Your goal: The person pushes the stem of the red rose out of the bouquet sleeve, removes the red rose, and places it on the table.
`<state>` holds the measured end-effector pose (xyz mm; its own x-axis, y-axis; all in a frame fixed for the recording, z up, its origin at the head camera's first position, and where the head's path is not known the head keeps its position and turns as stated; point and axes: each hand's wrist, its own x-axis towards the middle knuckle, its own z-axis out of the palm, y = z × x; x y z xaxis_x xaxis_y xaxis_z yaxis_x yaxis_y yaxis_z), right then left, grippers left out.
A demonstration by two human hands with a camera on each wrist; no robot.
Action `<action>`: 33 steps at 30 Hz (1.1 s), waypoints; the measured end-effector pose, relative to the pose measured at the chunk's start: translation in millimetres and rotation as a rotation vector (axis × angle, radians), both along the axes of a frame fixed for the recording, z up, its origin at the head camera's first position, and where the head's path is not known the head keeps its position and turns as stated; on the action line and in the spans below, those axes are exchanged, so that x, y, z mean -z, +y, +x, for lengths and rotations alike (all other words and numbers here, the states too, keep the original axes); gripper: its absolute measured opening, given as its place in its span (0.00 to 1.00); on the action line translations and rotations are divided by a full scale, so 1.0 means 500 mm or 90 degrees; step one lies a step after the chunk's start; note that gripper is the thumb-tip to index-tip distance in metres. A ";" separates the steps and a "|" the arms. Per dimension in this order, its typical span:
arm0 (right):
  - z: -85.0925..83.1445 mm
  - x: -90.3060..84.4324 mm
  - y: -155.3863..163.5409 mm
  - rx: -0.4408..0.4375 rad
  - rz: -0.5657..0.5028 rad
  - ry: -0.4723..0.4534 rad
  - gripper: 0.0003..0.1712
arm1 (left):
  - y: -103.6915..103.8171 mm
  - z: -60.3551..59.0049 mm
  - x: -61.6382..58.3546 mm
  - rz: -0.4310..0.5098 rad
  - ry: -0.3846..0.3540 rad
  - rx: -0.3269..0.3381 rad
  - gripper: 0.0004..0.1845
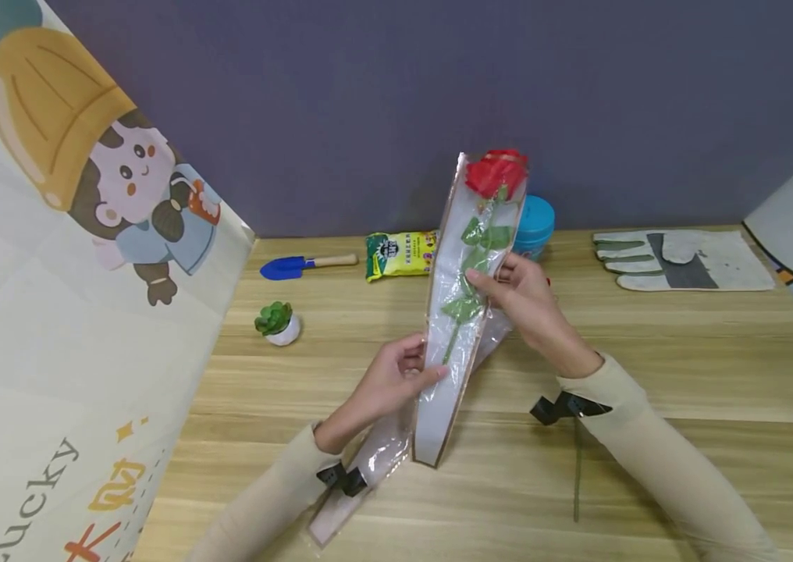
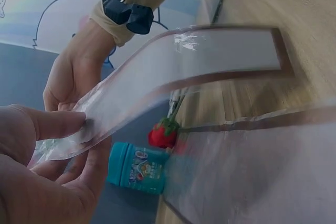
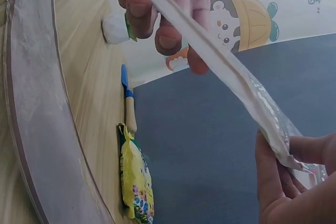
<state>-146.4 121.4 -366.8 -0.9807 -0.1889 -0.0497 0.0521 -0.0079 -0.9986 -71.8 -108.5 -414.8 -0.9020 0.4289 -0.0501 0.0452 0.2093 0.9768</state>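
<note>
A red artificial rose (image 1: 498, 173) with green leaves lies inside a long clear-fronted flower sleeve (image 1: 430, 433) with a white back and brown edging. My left hand (image 1: 391, 378) pinches the sleeve's lower part, thumb in front and fingers behind. Higher up, my right hand (image 1: 531, 306) grips the right edge, its thumb over the front near the leaves. The sleeve is raised and tilted, bloom end away from me. Beneath it, another flower sleeve (image 1: 333, 519) lies on the table. In the left wrist view a second red rose (image 2: 164, 134) shows near the blue jar (image 2: 137, 168).
Along the back of the wooden table (image 1: 284, 437) are a blue trowel (image 1: 287, 268), a yellow-green packet (image 1: 400, 255) and a grey-white glove (image 1: 684, 260). A small potted succulent (image 1: 277, 321) stands at left. A thin green stem (image 1: 577, 476) lies near the right forearm.
</note>
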 end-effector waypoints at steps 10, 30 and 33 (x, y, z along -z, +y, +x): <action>0.003 0.003 0.004 -0.041 -0.009 -0.022 0.25 | 0.002 0.000 0.005 0.007 -0.006 -0.013 0.21; 0.001 0.013 -0.007 0.005 0.031 -0.005 0.24 | 0.010 0.019 0.022 0.018 -0.020 -0.031 0.20; 0.001 0.016 -0.008 0.018 0.020 0.004 0.24 | 0.010 0.020 0.022 0.025 -0.014 -0.028 0.20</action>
